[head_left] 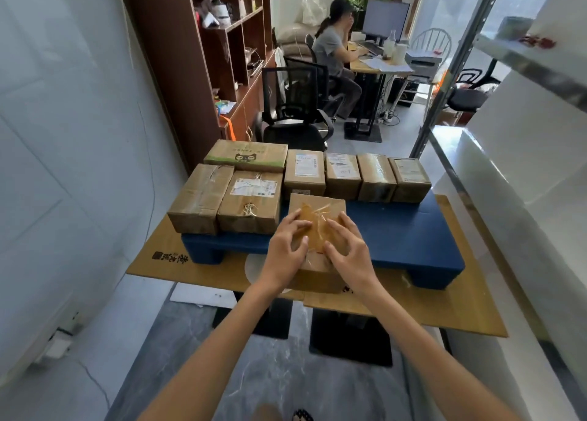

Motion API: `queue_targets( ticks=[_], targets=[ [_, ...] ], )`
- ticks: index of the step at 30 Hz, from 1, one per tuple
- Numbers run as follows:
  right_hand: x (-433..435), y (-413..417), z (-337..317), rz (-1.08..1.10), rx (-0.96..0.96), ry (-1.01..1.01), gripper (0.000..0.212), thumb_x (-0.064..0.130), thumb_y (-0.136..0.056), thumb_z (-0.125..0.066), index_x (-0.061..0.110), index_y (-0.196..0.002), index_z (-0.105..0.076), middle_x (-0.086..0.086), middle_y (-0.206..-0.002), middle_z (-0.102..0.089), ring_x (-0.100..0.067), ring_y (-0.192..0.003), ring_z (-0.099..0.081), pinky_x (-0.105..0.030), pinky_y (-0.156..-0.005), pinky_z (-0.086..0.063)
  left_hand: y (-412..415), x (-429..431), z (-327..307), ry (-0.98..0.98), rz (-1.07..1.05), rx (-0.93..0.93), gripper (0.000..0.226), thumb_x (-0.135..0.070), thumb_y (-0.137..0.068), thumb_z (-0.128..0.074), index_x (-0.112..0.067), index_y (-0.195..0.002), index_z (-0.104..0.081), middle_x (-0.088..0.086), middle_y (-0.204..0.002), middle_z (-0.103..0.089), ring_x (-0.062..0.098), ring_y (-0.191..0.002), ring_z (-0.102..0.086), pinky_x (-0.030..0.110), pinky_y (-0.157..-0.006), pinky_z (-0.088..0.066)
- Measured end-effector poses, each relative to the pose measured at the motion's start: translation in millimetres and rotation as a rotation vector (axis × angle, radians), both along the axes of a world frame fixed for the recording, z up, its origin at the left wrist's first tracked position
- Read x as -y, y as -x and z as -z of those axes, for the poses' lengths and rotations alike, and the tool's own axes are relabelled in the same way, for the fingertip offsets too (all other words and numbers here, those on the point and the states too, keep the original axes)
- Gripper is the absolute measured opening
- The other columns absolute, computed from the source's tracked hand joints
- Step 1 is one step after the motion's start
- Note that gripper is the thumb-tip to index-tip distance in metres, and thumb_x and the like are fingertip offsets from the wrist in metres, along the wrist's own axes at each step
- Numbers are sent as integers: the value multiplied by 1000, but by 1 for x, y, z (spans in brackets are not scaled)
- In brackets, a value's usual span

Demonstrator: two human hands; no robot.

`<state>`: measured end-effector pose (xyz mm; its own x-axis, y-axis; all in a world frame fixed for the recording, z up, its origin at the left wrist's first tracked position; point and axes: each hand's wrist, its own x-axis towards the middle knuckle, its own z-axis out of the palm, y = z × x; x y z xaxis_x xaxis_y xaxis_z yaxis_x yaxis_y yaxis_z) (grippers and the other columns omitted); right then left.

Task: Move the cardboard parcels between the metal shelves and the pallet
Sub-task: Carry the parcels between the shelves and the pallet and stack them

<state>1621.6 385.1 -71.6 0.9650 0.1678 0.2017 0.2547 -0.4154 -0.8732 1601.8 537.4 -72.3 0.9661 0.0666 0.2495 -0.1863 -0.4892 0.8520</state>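
A small brown cardboard parcel (317,206) with shiny tape on top is at the front edge of the blue pallet (413,233). My left hand (287,249) and my right hand (347,250) hold it from above, fingers curled over its top and sides. Several more taped parcels stand on the pallet: a row along the back (376,176) and larger ones at the left (251,201). The metal shelves (508,173) rise on the right, with white boards and a grey upright post (444,81).
The pallet sits on a flat cardboard sheet (444,309) laid on the floor. A brown wooden bookcase (197,71) and a black office chair (292,109) stand behind it. A person sits at a desk (374,66) further back. A white wall runs along the left.
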Motion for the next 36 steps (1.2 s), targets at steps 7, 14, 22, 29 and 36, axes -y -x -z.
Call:
queue_targets(
  ticks=[7, 14, 22, 29, 36],
  targets=[
    [-21, -81, 32, 6, -49, 49, 48, 10, -86, -66, 15, -133, -53, 3, -152, -30, -9, -138, -27, -21, -109, -26, -83, -20, 32, -116, 35, -76, 30, -12, -96, -52, -17, -126, -55, -5, -151, -30, 7, -141, -25, 26, -115, -26],
    [-52, -152, 74, 41, -165, 109, 48, 10, -86, -66, 16, -132, -53, 1, -153, -29, -16, -140, -29, -20, -107, -25, -159, -46, 55, -592, 165, -275, 44, -22, -98, -47, -24, -142, -40, 1, -159, -19, 27, -149, -4, 45, -120, -8],
    [-56, -175, 91, -9, -165, 125, 50, 12, -88, -63, 19, -135, -49, 10, -155, -20, -7, -141, -21, -22, -111, -27, -207, -109, 62, -744, -41, -155, 45, -20, -98, -42, -22, -143, -37, 4, -157, -25, 23, -149, -9, 48, -120, -7],
    [-61, -181, 96, 17, -141, 100, 50, 6, -87, -62, 21, -133, -51, 15, -154, -22, -5, -141, -23, -36, -112, -34, -208, -128, 86, -733, -17, -290, 50, -30, -101, -33, -23, -150, -25, 3, -161, -12, 22, -149, -2, 44, -122, -2],
    [-61, -182, 85, 83, -113, 142, 46, 12, -89, -61, 31, -130, -50, 9, -153, -25, -11, -143, -18, -36, -116, -22, -231, -116, 69, -648, 10, -109, 38, -18, -94, -50, -17, -132, -51, 7, -146, -42, 27, -143, -26, 49, -118, -18]
  ],
)
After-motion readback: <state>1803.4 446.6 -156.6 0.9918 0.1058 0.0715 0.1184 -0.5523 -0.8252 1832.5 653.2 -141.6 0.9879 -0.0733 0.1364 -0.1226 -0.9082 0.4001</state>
